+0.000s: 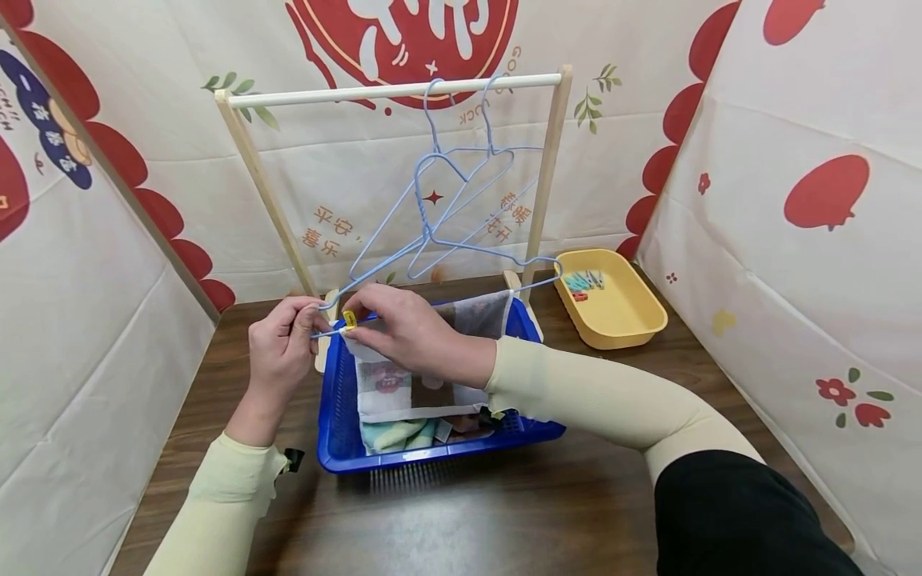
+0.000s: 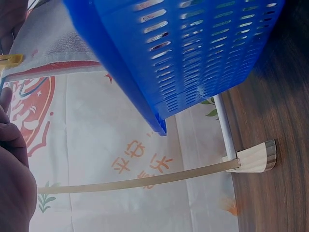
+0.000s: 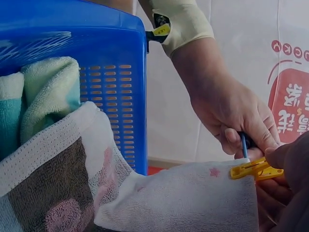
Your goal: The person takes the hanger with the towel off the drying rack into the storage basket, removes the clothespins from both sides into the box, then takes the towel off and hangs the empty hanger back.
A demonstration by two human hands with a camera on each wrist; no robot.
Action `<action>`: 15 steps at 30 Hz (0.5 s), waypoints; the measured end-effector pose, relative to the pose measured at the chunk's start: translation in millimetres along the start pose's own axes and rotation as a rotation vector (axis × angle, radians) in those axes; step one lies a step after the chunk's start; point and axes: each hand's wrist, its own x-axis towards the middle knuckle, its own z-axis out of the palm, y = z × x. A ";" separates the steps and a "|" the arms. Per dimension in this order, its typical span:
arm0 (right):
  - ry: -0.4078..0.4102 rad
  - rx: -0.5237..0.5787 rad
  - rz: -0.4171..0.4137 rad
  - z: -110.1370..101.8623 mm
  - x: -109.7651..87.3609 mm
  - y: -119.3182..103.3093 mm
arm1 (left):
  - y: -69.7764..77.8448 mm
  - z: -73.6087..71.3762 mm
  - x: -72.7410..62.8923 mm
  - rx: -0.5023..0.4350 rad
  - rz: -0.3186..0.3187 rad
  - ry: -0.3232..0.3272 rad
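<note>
My left hand (image 1: 281,348) grips one end of a blue clothes hanger (image 1: 423,228), whose hook points up. The fingers and thumb of my right hand (image 1: 410,326) pinch a yellow clothespin (image 3: 252,170) at the corner of a small patterned towel (image 3: 193,195). In the right wrist view the clothespin's tip sits over the towel's edge, close to the hanger wire. From there the towel stretches across a blue basket (image 1: 334,424), with brown, white and pinkish patches showing. A green-and-yellow towel (image 3: 50,87) lies inside the basket.
Behind the basket stands a wooden rack with a white rail (image 1: 324,94); two blue hangers (image 1: 490,120) hang near its right post. A yellow tray (image 1: 623,312) to the right holds several teal clothespins (image 1: 579,282) and a red one. Printed cloth walls surround the brown table (image 1: 446,520).
</note>
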 end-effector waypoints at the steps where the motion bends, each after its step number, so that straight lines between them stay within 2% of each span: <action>1: 0.005 0.003 -0.007 0.3 -0.2 0.2 | -0.2 0.0 -0.1 0.000 0.000 0.000; 8: 0.062 0.012 -0.051 2.7 -0.8 1.3 | -0.9 0.3 0.2 -0.004 0.004 0.000; 15: 0.087 0.049 -0.054 3.5 0.1 2.5 | -2.0 0.2 -0.3 -0.009 0.000 -0.004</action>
